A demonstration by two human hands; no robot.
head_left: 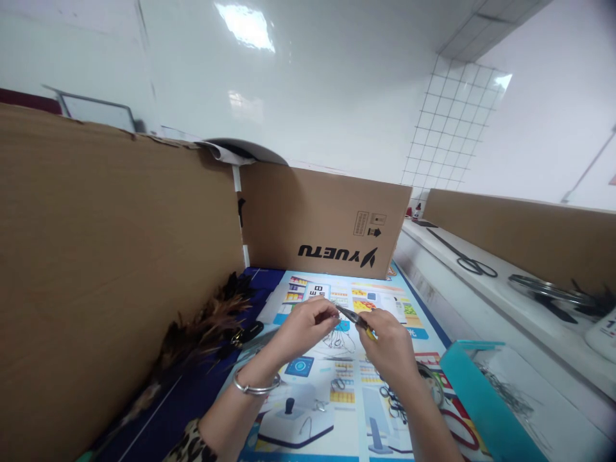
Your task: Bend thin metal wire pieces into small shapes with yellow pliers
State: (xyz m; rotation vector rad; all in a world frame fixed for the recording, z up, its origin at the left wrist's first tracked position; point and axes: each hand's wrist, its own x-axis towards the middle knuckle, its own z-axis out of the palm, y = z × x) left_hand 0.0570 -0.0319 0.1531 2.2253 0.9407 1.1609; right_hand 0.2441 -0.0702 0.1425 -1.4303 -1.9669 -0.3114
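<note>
My right hand is wrapped round needle-nose pliers with yellow handles, their dark jaws pointing left. Just left of the jaw tips, the fingers of my left hand are pinched together. What sits between them is too small to make out. Below both hands, a tangle of thin wire pieces lies on the printed sheet. A silver bangle circles my left wrist.
A cardboard panel stands behind, another cardboard wall at left. Brown feathers lie along the left side. At right are a teal box with thin metal pieces, a red-rimmed ring and scissors on a white ledge.
</note>
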